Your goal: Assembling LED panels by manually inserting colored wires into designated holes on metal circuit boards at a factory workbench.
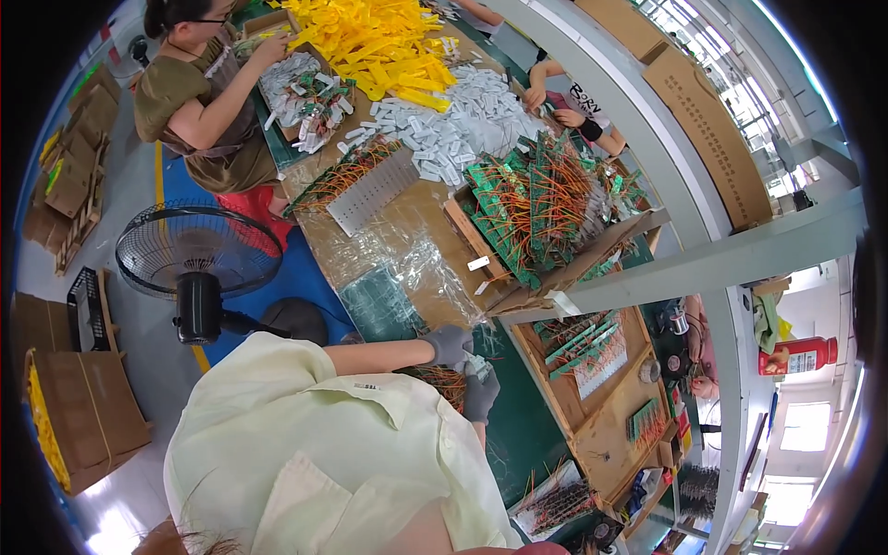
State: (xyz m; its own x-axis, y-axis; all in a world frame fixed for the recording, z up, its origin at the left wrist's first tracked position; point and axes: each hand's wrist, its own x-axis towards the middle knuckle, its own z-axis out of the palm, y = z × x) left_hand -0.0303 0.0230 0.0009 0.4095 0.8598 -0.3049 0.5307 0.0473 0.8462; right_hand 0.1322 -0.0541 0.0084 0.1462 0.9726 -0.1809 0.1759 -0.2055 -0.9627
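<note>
My left hand and my right hand, both in grey gloves, are close together over the near edge of the workbench. Between them is a small whitish plastic piece, with the fingers of both hands closed on it. Its finer details are too small to make out. Just below the hands lies a bundle of orange-wired parts, partly hidden by my sleeve and chest. Beyond my hands, clear plastic film covers part of the brown cardboard on the bench.
A box of green circuit boards with orange wires stands ahead, beside a grey metal post. White casings and yellow strips are heaped farther off. A black fan is at left. Co-workers sit at the far sides.
</note>
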